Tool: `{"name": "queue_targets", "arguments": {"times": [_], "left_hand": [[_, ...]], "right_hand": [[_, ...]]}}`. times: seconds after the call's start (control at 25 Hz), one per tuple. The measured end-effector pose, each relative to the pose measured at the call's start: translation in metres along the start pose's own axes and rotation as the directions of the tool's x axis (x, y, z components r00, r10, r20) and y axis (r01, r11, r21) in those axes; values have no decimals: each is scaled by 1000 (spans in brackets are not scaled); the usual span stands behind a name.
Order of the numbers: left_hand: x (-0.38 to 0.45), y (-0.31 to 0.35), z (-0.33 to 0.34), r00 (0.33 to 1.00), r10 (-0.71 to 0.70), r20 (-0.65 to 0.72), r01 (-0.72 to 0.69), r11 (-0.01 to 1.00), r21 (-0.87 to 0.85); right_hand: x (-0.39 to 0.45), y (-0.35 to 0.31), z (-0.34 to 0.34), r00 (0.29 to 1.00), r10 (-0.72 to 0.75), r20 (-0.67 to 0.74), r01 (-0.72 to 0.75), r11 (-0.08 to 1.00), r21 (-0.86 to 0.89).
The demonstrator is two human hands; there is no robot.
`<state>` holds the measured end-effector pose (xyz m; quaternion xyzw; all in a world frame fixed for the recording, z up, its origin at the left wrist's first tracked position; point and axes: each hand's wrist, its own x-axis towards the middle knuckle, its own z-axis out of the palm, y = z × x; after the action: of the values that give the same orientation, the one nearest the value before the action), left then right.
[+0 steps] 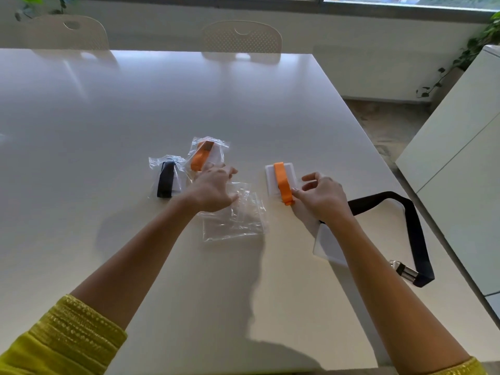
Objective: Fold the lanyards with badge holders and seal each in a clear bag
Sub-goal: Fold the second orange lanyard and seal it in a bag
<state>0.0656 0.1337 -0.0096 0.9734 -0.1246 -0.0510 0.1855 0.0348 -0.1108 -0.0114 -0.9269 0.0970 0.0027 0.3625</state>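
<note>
Under the right forearm, part of a clear rectangular badge holder [328, 246] is hidden, and the unfolded black lanyard [414, 226] clipped to it loops out toward the table's right edge, ending in a silver metal clip [403, 270]. The right hand [323, 197] pinches the near end of a folded orange lanyard [282, 182] lying across a white badge holder [272, 180], thumb and forefinger closed on the strap. The left hand [213, 189] rests with loosely spread fingers on the far edge of an empty clear plastic bag [238, 217]; whether it grips the film is hard to make out, since the bag is nearly invisible against the surface. Beyond it sit two sealed bags, one holding an orange lanyard [201, 155], one a black lanyard [166, 180]. Everything lies on a glossy white table [135, 117]. Two perforated white chairs [242, 36] stand at the far side, below a window cut off by the frame; a white cabinet [465, 147] and trailing green plants [479, 44] occupy the right.
</note>
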Motion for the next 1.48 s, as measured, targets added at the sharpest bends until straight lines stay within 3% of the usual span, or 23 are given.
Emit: {"name": "queue_targets", "arguments": {"times": [0.16, 0.32, 0.44, 0.68, 0.96, 1.16, 1.28, 1.48], "left_hand": [[9, -4, -7, 995, 33, 89, -32, 999, -21], [12, -7, -15, 998, 49, 42, -49, 999, -7], [15, -15, -21, 998, 59, 17, -57, 991, -123], [13, -19, -23, 985, 85, 150, -73, 994, -79], [13, -20, -28, 991, 99, 89, -81, 980, -179], [6, -9, -51, 985, 164, -52, -169, 863, -476], [5, 2, -58, 969, 196, -148, -242, 865, -439], [1, 14, -60, 935, 184, -303, -293, 882, -369]], "right_hand": [[0, -1, -2, 1000, -13, -15, 13, 1000, 12], [-1, -3, -4, 998, -31, -48, 32, 999, 24], [1, -3, -7, 999, -29, -41, 31, 998, 53], [3, -4, -7, 995, -63, -75, 70, 993, 92], [4, -14, -4, 980, -137, -147, 156, 979, 129], [-7, -36, -1, 970, -229, -87, 245, 919, 311], [-14, -50, 9, 954, -295, 49, 258, 896, 362], [-15, -52, 14, 953, -296, 62, 224, 828, 514]]}}
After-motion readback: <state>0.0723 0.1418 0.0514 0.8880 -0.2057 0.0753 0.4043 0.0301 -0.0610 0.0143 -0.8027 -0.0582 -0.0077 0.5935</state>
